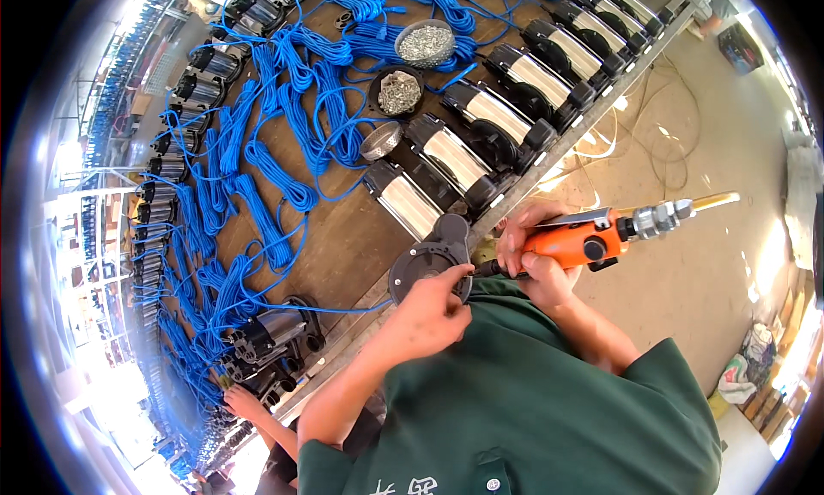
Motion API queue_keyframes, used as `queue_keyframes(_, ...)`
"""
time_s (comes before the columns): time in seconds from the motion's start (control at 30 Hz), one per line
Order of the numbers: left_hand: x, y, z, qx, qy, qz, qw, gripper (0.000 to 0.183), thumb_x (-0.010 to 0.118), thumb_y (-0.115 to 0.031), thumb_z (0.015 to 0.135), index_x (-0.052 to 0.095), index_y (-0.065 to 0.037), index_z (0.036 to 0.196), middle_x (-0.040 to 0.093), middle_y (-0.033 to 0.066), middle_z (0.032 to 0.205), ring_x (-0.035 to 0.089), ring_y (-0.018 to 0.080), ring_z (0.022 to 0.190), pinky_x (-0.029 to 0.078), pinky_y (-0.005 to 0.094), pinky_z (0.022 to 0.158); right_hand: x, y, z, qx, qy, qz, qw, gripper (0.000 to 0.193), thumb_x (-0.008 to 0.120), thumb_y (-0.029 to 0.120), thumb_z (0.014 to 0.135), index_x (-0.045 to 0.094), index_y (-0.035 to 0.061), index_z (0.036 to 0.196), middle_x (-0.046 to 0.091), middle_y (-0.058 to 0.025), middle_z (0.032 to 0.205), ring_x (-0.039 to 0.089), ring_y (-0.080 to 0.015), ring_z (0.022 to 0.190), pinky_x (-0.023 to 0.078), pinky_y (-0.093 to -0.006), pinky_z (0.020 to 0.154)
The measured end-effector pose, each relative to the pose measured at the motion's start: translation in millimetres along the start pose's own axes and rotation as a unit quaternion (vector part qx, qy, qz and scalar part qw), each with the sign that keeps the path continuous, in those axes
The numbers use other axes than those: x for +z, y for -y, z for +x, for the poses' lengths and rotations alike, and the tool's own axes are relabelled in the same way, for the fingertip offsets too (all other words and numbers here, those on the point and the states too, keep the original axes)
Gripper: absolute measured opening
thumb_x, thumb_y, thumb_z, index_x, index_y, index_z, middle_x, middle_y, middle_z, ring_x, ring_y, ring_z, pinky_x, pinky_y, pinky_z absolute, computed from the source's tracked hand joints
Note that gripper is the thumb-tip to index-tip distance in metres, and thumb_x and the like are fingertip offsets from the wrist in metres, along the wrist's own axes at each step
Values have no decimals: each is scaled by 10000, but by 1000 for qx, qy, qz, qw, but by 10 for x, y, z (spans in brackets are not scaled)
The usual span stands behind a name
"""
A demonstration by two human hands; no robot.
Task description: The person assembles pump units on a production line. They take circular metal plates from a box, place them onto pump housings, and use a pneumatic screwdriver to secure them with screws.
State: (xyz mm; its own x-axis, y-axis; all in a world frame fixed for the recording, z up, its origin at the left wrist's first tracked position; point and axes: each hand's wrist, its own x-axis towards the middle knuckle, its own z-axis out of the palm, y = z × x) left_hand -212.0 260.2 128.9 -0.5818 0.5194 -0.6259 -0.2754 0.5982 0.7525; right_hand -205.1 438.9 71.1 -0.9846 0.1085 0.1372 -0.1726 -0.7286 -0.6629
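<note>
My right hand (542, 259) is wrapped round an orange air screwdriver (571, 242), its hose fitting pointing right and its dark driving end reaching left to a round black motor housing (421, 267). My left hand (429, 313) lies over the near edge of that housing. Its index finger stretches toward the driver's tip and touches the cover, while the other fingers are curled and partly hidden. Screw heads show on the cover. A blue cable (343, 309) runs left from the housing. Whether a screw sits under the tip is hidden.
Silver-and-black motor units (455, 156) line the bench's right edge, others the far left. Coiled blue cables (296, 121) cover the bench (343, 237). Metal bowls (425, 44) hold small hardware. A co-worker's hand (245, 402) is at the lower left; hoses (661, 151) trail over the floor.
</note>
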Motion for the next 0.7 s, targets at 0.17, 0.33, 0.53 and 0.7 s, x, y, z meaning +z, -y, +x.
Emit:
queue_keyframes(0.17, 159, 151, 92, 6, -25, 70, 997, 532, 507, -48, 805, 396, 118, 1297, 599, 97, 590, 560, 157, 548, 462, 294, 566, -127, -128, -154, 8, -28, -6, 1000, 395, 445, -71, 684, 458, -6, 1074, 526, -114, 789, 520, -163, 608, 476, -298, 583)
queue_keyframes(0.33, -17, 142, 16, -11, -138, -276, 951, 384, 524, -16, 829, 505, 79, 1201, 647, 113, 845, 566, 163, 595, 461, 284, 572, -163, -195, -159, 23, -8, -68, 997, 358, 548, 31, 703, 466, -3, 1050, 526, -109, 798, 500, -162, 551, 464, -326, 569)
queue_keyframes(0.53, -488, 668, -173, 123, -278, -565, 767, 305, 503, 77, 830, 532, 86, 1134, 588, 207, 1139, 585, 251, 1047, 476, 315, 940, -27, -132, -75, 11, 107, -138, 985, 320, 471, -74, 671, 470, 13, 979, 518, -102, 741, 497, -160, 546, 476, -321, 550)
queue_keyframes(0.7, -468, 759, -113, 97, -302, -585, 746, 238, 454, 26, 920, 522, 110, 1132, 580, 239, 1163, 612, 294, 1043, 518, 318, 929, 5, -155, -66, -8, 100, -149, 984, 309, 438, -96, 656, 463, 19, 942, 516, -106, 738, 489, -164, 538, 471, -313, 535)
